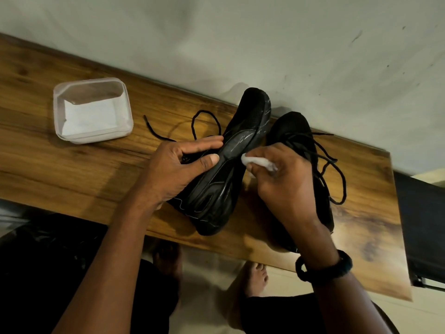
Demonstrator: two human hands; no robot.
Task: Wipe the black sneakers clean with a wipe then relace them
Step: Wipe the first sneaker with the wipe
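A black sneaker lies tipped on its side on the wooden table, its black sole facing up and toward me. My left hand grips it at the middle, thumb pressed on the sole. My right hand is closed around a crumpled white wipe that touches the sole's right edge. The second black sneaker stands upright just behind my right hand, its laces loose. A loose black lace trails on the table left of the held sneaker.
A clear plastic tub with white wipes inside sits at the table's left. A pale wall runs along the table's far edge. A dark object stands past the table's right end. Bare feet show below the near edge.
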